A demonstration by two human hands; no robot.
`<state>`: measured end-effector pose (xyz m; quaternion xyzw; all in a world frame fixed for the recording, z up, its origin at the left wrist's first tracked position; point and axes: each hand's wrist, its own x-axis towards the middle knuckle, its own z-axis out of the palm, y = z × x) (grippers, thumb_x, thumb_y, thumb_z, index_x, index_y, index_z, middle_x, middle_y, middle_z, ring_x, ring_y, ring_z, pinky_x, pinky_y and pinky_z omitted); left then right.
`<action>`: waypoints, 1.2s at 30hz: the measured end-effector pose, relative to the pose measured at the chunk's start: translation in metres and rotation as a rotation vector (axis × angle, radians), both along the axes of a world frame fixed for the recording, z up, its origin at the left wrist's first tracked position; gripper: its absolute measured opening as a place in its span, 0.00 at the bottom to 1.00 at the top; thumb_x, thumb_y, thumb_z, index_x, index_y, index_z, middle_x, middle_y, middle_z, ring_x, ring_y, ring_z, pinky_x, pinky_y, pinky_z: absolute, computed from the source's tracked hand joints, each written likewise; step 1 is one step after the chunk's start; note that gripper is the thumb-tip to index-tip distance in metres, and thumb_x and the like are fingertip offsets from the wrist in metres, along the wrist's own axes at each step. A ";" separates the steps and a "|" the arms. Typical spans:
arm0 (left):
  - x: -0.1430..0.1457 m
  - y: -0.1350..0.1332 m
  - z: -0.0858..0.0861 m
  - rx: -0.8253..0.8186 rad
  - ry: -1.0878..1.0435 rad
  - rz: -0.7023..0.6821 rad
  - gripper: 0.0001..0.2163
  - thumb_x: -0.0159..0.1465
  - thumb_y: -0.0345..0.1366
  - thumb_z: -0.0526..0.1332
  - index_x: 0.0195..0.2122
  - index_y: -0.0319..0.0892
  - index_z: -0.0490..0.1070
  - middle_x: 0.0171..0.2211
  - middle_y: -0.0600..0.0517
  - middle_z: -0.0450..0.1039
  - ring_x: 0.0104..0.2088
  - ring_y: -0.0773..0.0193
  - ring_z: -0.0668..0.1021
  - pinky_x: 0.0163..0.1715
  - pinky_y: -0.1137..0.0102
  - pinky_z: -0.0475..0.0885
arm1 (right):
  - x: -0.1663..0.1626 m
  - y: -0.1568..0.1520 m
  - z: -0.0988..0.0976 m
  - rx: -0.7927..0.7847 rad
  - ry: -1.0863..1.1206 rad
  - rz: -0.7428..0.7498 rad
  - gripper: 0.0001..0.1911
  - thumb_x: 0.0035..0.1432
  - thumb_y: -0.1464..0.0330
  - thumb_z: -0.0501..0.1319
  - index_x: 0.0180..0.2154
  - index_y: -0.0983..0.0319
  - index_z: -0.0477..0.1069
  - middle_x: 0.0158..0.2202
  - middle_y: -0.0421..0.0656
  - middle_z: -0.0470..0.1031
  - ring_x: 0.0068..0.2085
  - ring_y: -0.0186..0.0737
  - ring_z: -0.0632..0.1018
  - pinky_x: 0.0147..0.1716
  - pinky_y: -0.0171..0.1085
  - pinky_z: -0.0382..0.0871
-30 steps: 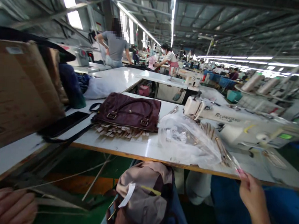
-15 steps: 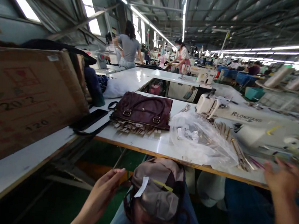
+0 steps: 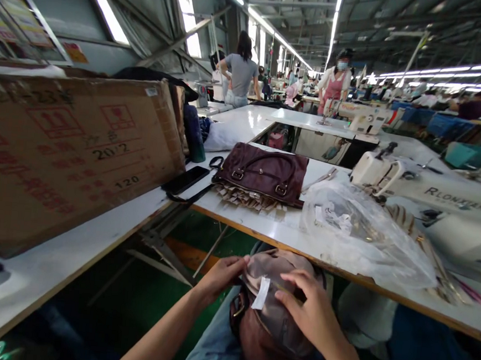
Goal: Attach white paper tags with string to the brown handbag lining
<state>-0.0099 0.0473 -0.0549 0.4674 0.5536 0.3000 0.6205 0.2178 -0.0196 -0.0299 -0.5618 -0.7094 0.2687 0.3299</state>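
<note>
A brown handbag lies on my lap with its grey-beige lining showing. A white label stands out on the lining, and a buckled strap hangs on the bag's left side. At the lining's upper left edge is my left hand, thumb and fingers pinched together on the fabric. My right hand hovers over or lightly touches the lining on the right, its fingers apart and nothing visible in them.
Ahead on the white table sit a dark red handbag, a black phone and a clear plastic bag. A sewing machine stands right, a large cardboard box left. Two people are farther back.
My right hand has come from the table's right side, by the sewing machine, to the handbag on my lap. My left hand has moved in to the lining's edge. The view has turned left.
</note>
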 end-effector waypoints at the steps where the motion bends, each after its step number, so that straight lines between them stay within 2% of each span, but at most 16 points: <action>1: -0.001 -0.001 -0.005 -0.016 0.006 0.025 0.26 0.53 0.58 0.60 0.32 0.34 0.74 0.20 0.54 0.68 0.19 0.71 0.66 0.20 0.75 0.57 | -0.004 0.004 -0.002 -0.013 0.005 0.056 0.16 0.56 0.66 0.61 0.47 0.60 0.69 0.47 0.46 0.73 0.49 0.43 0.73 0.49 0.40 0.68; 4: -0.003 -0.007 -0.014 -0.036 0.048 0.062 0.27 0.50 0.60 0.61 0.26 0.34 0.73 0.17 0.56 0.63 0.17 0.72 0.63 0.18 0.75 0.55 | -0.008 0.007 -0.009 -0.094 -0.072 0.142 0.18 0.54 0.73 0.60 0.47 0.59 0.70 0.44 0.44 0.75 0.46 0.42 0.76 0.47 0.39 0.70; 6: -0.004 -0.012 -0.015 -0.022 0.073 0.049 0.26 0.48 0.59 0.64 0.24 0.34 0.73 0.16 0.56 0.64 0.17 0.71 0.64 0.18 0.74 0.55 | 0.002 0.000 -0.018 -0.078 -0.173 0.043 0.14 0.54 0.73 0.60 0.44 0.61 0.71 0.43 0.47 0.75 0.46 0.47 0.76 0.47 0.44 0.69; 8: -0.003 -0.015 -0.012 0.033 0.092 0.052 0.25 0.50 0.57 0.63 0.27 0.35 0.74 0.19 0.53 0.68 0.20 0.68 0.67 0.20 0.74 0.57 | 0.021 -0.012 -0.029 -0.056 -0.321 -0.193 0.13 0.54 0.63 0.61 0.40 0.64 0.72 0.41 0.54 0.75 0.46 0.55 0.75 0.46 0.51 0.69; 9: -0.003 -0.015 -0.009 0.073 0.102 0.067 0.24 0.52 0.57 0.62 0.29 0.35 0.74 0.22 0.52 0.70 0.22 0.67 0.69 0.22 0.73 0.59 | 0.032 -0.019 -0.034 -0.090 -0.408 -0.324 0.18 0.54 0.56 0.60 0.34 0.65 0.73 0.36 0.56 0.76 0.42 0.58 0.77 0.41 0.52 0.70; 11: 0.001 -0.014 -0.002 0.157 0.127 0.107 0.22 0.54 0.54 0.62 0.33 0.36 0.74 0.26 0.52 0.72 0.25 0.67 0.70 0.25 0.74 0.61 | 0.049 -0.031 -0.046 -0.289 -0.438 -0.405 0.28 0.54 0.45 0.54 0.21 0.62 0.71 0.23 0.54 0.75 0.30 0.59 0.79 0.30 0.50 0.72; 13: 0.007 -0.011 0.007 0.266 0.171 0.054 0.20 0.53 0.51 0.65 0.35 0.37 0.75 0.27 0.52 0.73 0.25 0.67 0.69 0.24 0.74 0.61 | 0.055 -0.038 -0.054 -0.495 -0.178 -0.320 0.31 0.55 0.44 0.51 0.16 0.61 0.69 0.17 0.49 0.73 0.25 0.54 0.78 0.25 0.45 0.71; 14: 0.011 -0.010 0.013 0.330 0.188 -0.023 0.18 0.53 0.49 0.66 0.35 0.38 0.75 0.27 0.52 0.74 0.25 0.67 0.70 0.25 0.74 0.62 | 0.053 -0.040 -0.056 -0.559 0.024 -0.286 0.30 0.55 0.45 0.52 0.17 0.62 0.70 0.17 0.47 0.73 0.26 0.52 0.79 0.25 0.42 0.71; 16: 0.017 -0.008 0.026 0.453 0.192 -0.254 0.15 0.55 0.46 0.65 0.35 0.38 0.77 0.30 0.50 0.76 0.29 0.63 0.74 0.28 0.74 0.65 | 0.045 -0.044 -0.055 -0.629 0.454 -0.260 0.23 0.53 0.50 0.58 0.24 0.64 0.73 0.22 0.45 0.77 0.30 0.49 0.79 0.29 0.39 0.72; 18: 0.021 -0.008 0.040 0.523 0.154 -0.486 0.13 0.57 0.43 0.63 0.36 0.39 0.78 0.33 0.48 0.78 0.34 0.59 0.77 0.35 0.72 0.69 | 0.035 -0.050 -0.049 -0.648 0.778 -0.247 0.17 0.51 0.57 0.60 0.33 0.64 0.74 0.28 0.45 0.79 0.34 0.49 0.80 0.34 0.40 0.72; 21: 0.024 -0.011 0.060 0.570 0.143 -0.728 0.12 0.61 0.40 0.60 0.40 0.40 0.79 0.37 0.47 0.79 0.38 0.57 0.78 0.40 0.71 0.70 | 0.027 -0.064 -0.038 -0.614 1.021 -0.206 0.19 0.49 0.61 0.56 0.40 0.64 0.74 0.32 0.48 0.79 0.37 0.50 0.79 0.36 0.44 0.72; 25: 0.032 -0.015 0.074 0.730 0.244 -0.957 0.13 0.62 0.30 0.56 0.44 0.46 0.77 0.43 0.50 0.77 0.42 0.56 0.78 0.40 0.71 0.69 | 0.024 -0.076 -0.031 -0.605 1.219 -0.264 0.21 0.46 0.56 0.55 0.34 0.64 0.76 0.27 0.52 0.78 0.35 0.55 0.79 0.33 0.50 0.73; 28: 0.044 -0.011 0.071 0.854 0.362 -1.031 0.17 0.58 0.26 0.57 0.46 0.48 0.76 0.44 0.51 0.76 0.40 0.57 0.78 0.36 0.71 0.69 | 0.024 -0.076 -0.026 -0.651 1.327 -0.340 0.22 0.48 0.54 0.58 0.35 0.65 0.76 0.31 0.52 0.79 0.36 0.55 0.79 0.35 0.50 0.73; 31: 0.055 0.000 0.062 0.852 0.353 -1.008 0.10 0.59 0.33 0.62 0.40 0.46 0.78 0.38 0.51 0.75 0.37 0.60 0.77 0.35 0.73 0.69 | 0.026 -0.078 -0.019 -0.784 1.359 -0.386 0.19 0.47 0.61 0.65 0.39 0.67 0.75 0.33 0.49 0.79 0.37 0.51 0.79 0.38 0.46 0.73; 33: 0.059 0.009 0.056 0.860 0.334 -0.922 0.10 0.56 0.40 0.66 0.38 0.45 0.79 0.38 0.50 0.73 0.37 0.61 0.76 0.36 0.73 0.69 | 0.030 -0.080 -0.016 -0.887 1.377 -0.440 0.14 0.46 0.65 0.65 0.35 0.68 0.76 0.30 0.48 0.79 0.35 0.48 0.80 0.38 0.42 0.73; 36: 0.056 0.019 0.048 0.860 0.289 -0.860 0.19 0.52 0.46 0.69 0.43 0.46 0.76 0.43 0.49 0.69 0.39 0.60 0.75 0.40 0.71 0.69 | 0.039 -0.082 -0.017 -0.956 1.456 -0.511 0.07 0.44 0.68 0.63 0.24 0.67 0.74 0.24 0.46 0.78 0.33 0.46 0.79 0.37 0.39 0.73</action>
